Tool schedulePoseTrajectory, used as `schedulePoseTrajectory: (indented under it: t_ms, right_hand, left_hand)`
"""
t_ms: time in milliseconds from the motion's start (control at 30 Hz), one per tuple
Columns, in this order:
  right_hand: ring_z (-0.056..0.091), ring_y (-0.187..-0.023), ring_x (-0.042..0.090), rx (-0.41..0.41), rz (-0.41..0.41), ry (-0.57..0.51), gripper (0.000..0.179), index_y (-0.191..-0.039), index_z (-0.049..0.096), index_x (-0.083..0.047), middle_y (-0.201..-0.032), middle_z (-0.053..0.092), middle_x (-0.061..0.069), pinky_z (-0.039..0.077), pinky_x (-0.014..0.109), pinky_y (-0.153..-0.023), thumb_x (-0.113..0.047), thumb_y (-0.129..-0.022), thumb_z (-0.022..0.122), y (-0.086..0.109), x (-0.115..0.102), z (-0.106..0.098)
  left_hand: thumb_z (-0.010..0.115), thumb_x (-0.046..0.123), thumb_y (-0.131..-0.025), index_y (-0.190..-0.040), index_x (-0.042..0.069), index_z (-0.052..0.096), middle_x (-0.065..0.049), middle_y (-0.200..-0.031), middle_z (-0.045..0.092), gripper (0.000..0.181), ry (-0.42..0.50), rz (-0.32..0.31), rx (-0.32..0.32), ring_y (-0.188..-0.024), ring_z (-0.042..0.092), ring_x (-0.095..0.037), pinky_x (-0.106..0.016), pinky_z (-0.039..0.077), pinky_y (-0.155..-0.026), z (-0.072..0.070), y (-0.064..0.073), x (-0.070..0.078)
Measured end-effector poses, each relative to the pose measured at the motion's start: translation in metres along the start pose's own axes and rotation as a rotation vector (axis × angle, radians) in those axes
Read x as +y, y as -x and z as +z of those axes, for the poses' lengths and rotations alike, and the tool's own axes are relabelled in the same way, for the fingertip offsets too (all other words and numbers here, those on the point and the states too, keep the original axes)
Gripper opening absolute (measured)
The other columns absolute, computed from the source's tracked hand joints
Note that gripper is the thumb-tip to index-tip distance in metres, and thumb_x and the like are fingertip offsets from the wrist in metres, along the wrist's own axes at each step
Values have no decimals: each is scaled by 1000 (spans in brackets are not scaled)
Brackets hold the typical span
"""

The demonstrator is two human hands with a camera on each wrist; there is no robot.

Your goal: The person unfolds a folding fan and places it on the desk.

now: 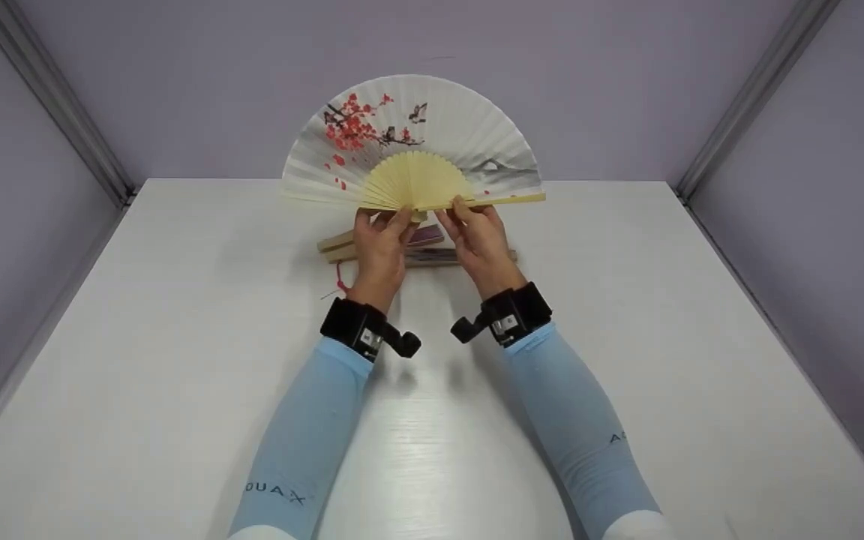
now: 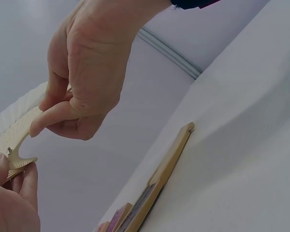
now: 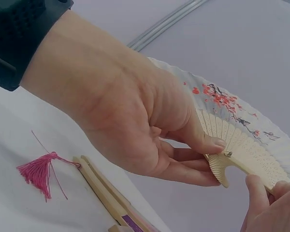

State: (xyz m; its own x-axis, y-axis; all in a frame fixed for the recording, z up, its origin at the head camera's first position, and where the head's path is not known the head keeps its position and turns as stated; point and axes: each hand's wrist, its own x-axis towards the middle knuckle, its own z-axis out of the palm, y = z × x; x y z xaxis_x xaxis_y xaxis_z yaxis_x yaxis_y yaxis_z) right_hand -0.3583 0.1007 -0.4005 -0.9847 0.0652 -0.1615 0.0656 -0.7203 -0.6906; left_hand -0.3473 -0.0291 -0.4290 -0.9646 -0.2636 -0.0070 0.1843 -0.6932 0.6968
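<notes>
Item 1: fan (image 1: 469, 127). Spread to a near half-circle; pale ribs (image 1: 417, 180), white leaf painted with red blossom. I find it in both hands, raised off the table (image 1: 252, 375), its leaf facing my head camera.

Item 2: left hand (image 1: 378, 255). Pinches the fan's narrow end at the pivot (image 3: 228, 153), thumb on one face, fingers behind. I judge the grip chosen because the ribs meet there; it steadies the whole and leaves the leaf uncovered.

Item 3: right hand (image 1: 483, 244). Thumb and finger pinch the guard (image 1: 516, 199); the others curl below, and whether they touch it I cannot tell. The pinch probably holds that edge out so the leaf lies flat.

Item 4: arms, a pair. Both reach forward from the near side and converge; the hands sit near each other at the base. Wrist bands (image 1: 518, 311) carry stalks turned inward, so each wrist view gives me mostly the opposite hand.

Item 5: folded fans (image 1: 432, 257), at least two, partly hidden. They lie together on the table beneath the hands, presumably aside from the spread one. Pink tassel (image 3: 37, 171) at the left end.
</notes>
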Motion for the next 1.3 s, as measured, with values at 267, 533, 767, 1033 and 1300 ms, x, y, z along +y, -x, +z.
schedulePoseTrajectory:
  t_ms: [267, 533, 767, 1033, 1300]
  right_hand:
    - [73, -89, 15, -35, -30, 71, 4, -113, 58, -1, -102, 66, 8, 67, 21, -82, 0, -109, 59, 4, -4, 0]
    - [73, -90, 17, 34, -111, 61, 3, -108, 57, -3, -103, 63, 11, 67, 22, -85, -2, -111, 56, 4, -6, -3]
    - [79, -84, 16, -18, -50, 143, 12, -101, 57, -3, -97, 71, 12, 67, 22, -83, -7, -112, 57, 13, 5, 2]
    - [81, -83, 14, -201, 174, 407, 19, -119, 69, 6, -91, 81, 8, 67, 22, -78, -9, -111, 60, 26, 37, 16]
    - [79, -77, 14, -344, 375, 658, 35, -130, 69, 14, -87, 79, 8, 68, 25, -74, -14, -112, 61, 48, 102, 58]
  left_hand:
    - [74, -7, -98, -126, 6, 58, -12, -115, 69, 35, -65, 58, 25, -101, 74, -18, -27, 67, -85, -11, -10, 15]
    - [77, -4, -97, -114, 10, 62, -13, -115, 75, 27, -155, 129, 70, -102, 76, -19, -37, 67, -97, -35, -27, 51]
    - [77, -2, -98, -129, 4, 67, -5, -111, 76, 34, -210, 146, 173, -102, 75, -17, -37, 65, -103, -53, -38, 77]
    - [76, -4, -98, -147, 7, 67, -6, -120, 78, 51, -196, 39, 216, -95, 76, -15, -26, 66, -88, -102, -52, 136]
    - [74, 6, -102, -162, 19, 52, -3, -168, 54, 65, -382, -161, 254, -114, 70, -10, -17, 64, -92, -166, -70, 204]
